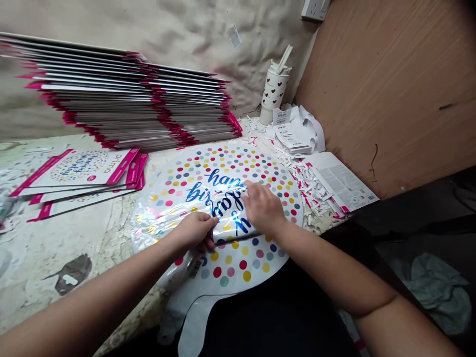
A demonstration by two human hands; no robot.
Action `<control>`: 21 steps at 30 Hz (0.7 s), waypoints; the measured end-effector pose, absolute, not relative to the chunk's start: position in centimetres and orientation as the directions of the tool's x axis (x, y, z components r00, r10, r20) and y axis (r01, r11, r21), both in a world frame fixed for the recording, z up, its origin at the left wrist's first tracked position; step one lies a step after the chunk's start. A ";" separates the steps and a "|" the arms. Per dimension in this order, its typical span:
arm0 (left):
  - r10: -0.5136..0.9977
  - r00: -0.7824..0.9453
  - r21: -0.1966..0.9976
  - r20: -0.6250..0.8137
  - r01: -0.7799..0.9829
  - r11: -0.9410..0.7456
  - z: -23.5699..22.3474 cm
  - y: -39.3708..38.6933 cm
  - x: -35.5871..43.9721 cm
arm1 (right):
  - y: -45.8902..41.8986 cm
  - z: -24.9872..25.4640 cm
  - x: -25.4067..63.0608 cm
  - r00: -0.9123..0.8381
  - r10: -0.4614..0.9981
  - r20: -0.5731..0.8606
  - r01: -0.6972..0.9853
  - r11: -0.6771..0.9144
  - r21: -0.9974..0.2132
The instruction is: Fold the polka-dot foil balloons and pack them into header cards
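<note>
A flat, round foil balloon (238, 258) with coloured dots lies before me, its blue lettering reading "happy birthday". Its near part is partly folded, and a pale tail hangs over the table's front edge. My left hand (199, 229) pinches the folded edge left of the lettering, thumb on top and fingers partly hidden beneath. Over the right part of the lettering, my right hand (263, 207) is closed against the foil, its fingers curled and partly hidden.
A tall stack of pink-edged card packs (148, 106) stands at the back left. Several printed packs (85, 171) lie in front of it. At right are a white tumbler (273, 91), a label strip (297, 131), paper scraps (316, 191), a printed card (344, 181) and a brown board (394, 89).
</note>
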State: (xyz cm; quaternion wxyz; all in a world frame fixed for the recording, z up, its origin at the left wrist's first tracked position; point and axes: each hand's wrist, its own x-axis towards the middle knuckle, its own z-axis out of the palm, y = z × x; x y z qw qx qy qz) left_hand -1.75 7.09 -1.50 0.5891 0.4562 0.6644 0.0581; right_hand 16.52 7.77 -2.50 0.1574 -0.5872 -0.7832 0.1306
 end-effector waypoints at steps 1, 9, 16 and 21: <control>0.674 0.112 0.618 -0.730 0.529 0.581 -1.6 7.1 -1.8 | 7.5 -2.9 16.0 -0.361 0.921 0.148 0.860 0.390 -0.329; 0.659 0.075 0.660 -0.748 0.182 0.729 0.8 5.0 -6.1 | 8.2 -5.6 14.4 -0.512 0.856 -0.075 0.809 0.450 -0.378; 0.601 0.131 0.596 -0.789 0.404 0.694 0.3 6.9 -3.5 | 8.2 -5.5 13.9 -0.509 0.860 -0.041 0.782 0.442 -0.440; 0.857 -0.002 0.714 -0.516 0.552 0.431 -1.0 7.9 -2.3 | 7.7 -2.2 21.8 -0.517 0.853 0.066 0.712 0.472 -0.520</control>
